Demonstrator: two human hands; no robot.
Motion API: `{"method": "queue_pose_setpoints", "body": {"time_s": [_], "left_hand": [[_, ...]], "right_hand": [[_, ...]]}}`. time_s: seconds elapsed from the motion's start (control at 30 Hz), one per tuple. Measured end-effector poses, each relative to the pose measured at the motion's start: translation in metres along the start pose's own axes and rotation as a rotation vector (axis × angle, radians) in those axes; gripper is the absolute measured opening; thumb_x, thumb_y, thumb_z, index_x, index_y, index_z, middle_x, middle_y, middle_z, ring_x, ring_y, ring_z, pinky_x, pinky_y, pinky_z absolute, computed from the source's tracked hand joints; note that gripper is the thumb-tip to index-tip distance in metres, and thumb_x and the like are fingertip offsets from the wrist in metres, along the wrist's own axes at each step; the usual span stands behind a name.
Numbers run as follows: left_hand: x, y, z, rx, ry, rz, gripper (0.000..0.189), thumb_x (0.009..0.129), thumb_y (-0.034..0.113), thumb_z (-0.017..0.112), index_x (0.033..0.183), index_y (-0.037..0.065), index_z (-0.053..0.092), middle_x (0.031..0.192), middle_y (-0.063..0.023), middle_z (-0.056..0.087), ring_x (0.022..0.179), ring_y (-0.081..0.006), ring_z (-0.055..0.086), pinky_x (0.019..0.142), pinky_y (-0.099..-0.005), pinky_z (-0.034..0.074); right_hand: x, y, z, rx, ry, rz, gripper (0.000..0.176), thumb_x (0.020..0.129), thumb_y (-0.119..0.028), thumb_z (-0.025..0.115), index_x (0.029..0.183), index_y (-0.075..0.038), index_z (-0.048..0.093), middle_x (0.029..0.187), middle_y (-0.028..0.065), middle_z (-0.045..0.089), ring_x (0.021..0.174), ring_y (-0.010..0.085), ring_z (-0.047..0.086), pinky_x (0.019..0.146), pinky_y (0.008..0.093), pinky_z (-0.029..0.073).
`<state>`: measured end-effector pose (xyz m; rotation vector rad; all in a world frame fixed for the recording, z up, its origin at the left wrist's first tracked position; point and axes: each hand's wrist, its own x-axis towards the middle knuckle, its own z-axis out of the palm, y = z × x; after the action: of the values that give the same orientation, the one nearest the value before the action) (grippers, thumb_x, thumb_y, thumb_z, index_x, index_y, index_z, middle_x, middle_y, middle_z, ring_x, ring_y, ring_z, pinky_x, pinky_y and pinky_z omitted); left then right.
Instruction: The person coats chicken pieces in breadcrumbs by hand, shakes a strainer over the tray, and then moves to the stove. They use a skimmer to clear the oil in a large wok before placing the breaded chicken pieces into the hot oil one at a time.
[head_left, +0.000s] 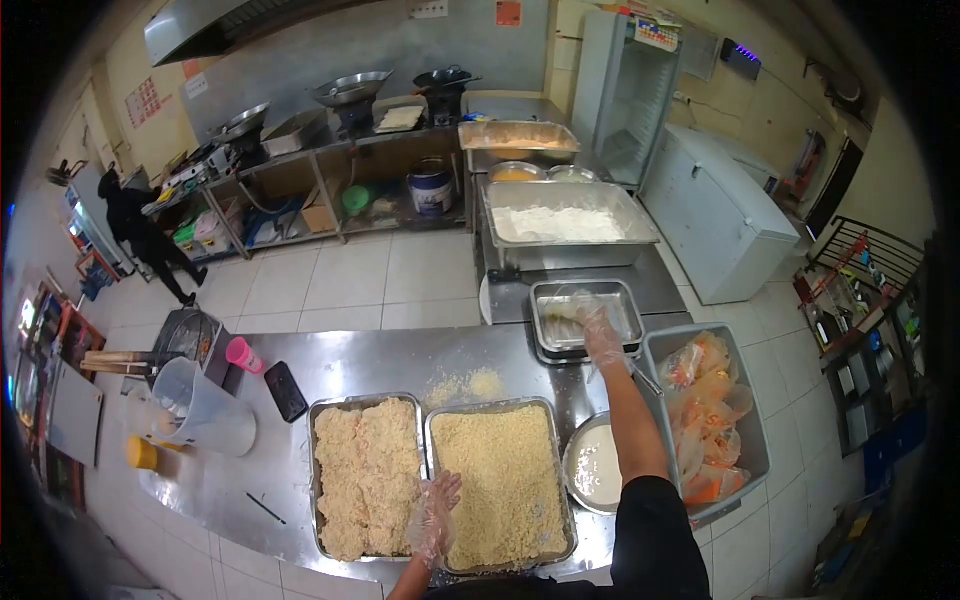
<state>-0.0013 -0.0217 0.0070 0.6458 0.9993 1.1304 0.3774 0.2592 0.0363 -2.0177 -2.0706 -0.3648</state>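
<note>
My left hand [435,515], in a clear plastic glove, is over the touching edges of two metal trays, fingers stretched out. Beneath its fingertips is the right-hand tray of pale breadcrumbs [495,470]. The left-hand tray holds crumb-coated pieces [368,470] packed together. My right hand [602,338], also gloved, reaches forward into a small steel tray [632,300]. Something pale lies at its blurred fingertips, and I cannot tell whether it is held. Close to my right forearm stands a round bowl of white batter [598,465].
Right of my arm, a grey bin [655,345] holds bagged orange food. Ahead is a deep pan of white flour [558,224]. To the left stand a phone [286,391], a pink cup [243,355] and a clear plastic jug [205,410]. A person [145,230] in dark clothes stands far left.
</note>
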Motion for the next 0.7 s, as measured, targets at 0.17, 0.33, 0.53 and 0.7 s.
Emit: {"method": "queue_pose_setpoints", "body": {"time_s": [0.17,0.33,0.53,0.7], "left_hand": [[0.003,0.002,0.013,0.064,-0.02,-0.028,0.067,0.084,0.056,0.025,0.124,0.003,0.032,0.122,-0.0132,0.041,0.113,-0.0234,0.038,0.091,-0.0369,0.025],[0.005,-0.001,0.014,0.085,-0.06,-0.036,0.062,0.086,0.051,0.022,0.124,0.002,0.032,0.123,-0.0139,0.041,0.114,-0.0237,0.038,0.093,-0.0367,0.025],[0.027,-0.015,-0.008,0.289,-0.146,0.098,0.057,0.088,0.043,0.021,0.127,0.002,0.028,0.128,-0.0122,0.035,0.119,-0.025,0.032,0.1,-0.0341,0.019],[0.099,-0.026,-0.006,1.202,-0.087,0.541,0.049,0.088,0.033,0.024,0.125,0.002,0.032,0.13,-0.0143,0.031,0.12,-0.0263,0.03,0.101,-0.0324,0.02]], "right_hand": [[-0.012,-0.003,0.013,0.057,0.038,0.112,0.059,0.074,0.001,0.039,0.128,-0.021,0.029,0.113,0.0295,0.041,0.086,0.0341,0.056,0.073,0.0396,0.048],[-0.014,0.04,0.065,-0.135,0.24,0.014,0.055,0.076,-0.008,0.042,0.129,-0.005,0.025,0.122,0.0266,0.035,0.102,0.0333,0.049,0.085,0.0329,0.041],[-0.088,-0.043,-0.109,0.666,0.287,0.289,0.058,0.075,-0.003,0.041,0.129,-0.002,0.021,0.129,0.0239,0.028,0.119,0.0338,0.029,0.096,0.0338,0.029],[-0.185,-0.081,-0.083,1.205,-0.139,0.45,0.062,0.071,-0.001,0.041,0.129,-0.003,0.02,0.126,0.0209,0.033,0.113,0.0321,0.037,0.092,0.0335,0.033]]}}
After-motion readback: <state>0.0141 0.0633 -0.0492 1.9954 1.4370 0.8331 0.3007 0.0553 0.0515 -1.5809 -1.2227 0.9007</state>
